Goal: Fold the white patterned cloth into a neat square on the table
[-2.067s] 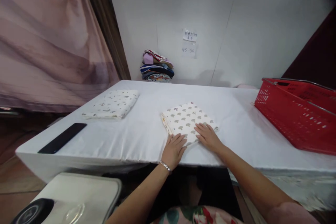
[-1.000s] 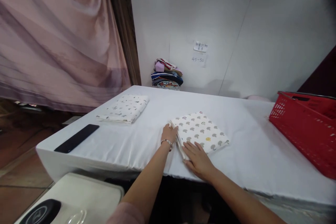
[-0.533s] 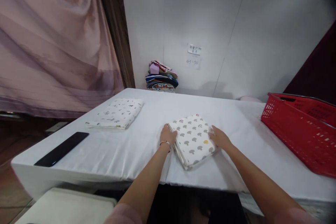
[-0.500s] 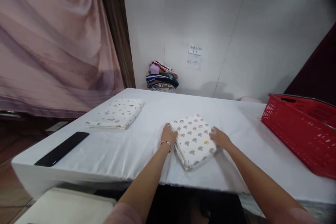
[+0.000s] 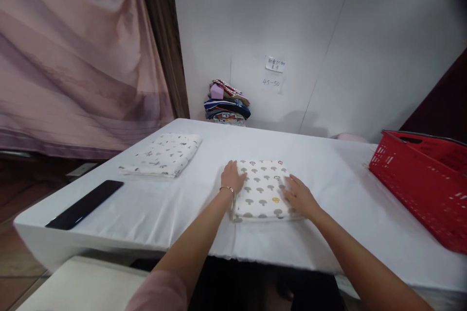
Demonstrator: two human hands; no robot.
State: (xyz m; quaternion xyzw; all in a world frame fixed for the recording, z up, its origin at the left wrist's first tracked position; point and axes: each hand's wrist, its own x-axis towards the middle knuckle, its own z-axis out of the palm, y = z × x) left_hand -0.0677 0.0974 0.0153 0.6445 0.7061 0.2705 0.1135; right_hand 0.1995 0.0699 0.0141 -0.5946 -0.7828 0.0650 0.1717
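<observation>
A folded white cloth (image 5: 260, 189) printed with grey mushrooms and one yellow one lies flat on the table in front of me. Along its left edge rests my left hand (image 5: 232, 180), a bracelet at the wrist, its fingers stretched forward and its thumb on the cloth's top. My right hand (image 5: 299, 197) touches the opposite edge, fingers spread over the top of the fabric. Further left on the table is a second folded white cloth (image 5: 164, 154) with small dark prints; neither hand touches it.
The table has a white cover (image 5: 146, 209). A flat black object (image 5: 85, 204), like a phone, lies at its left edge. A red plastic basket (image 5: 419, 189) stands at the right. Behind the table's far edge rises a stack of folded fabrics (image 5: 228, 103) against the wall.
The mushroom-print cloth has turned so its front edge now runs parallel to the table's edge, and it lies flat. Both hands turned with it and their fingers loosened.
</observation>
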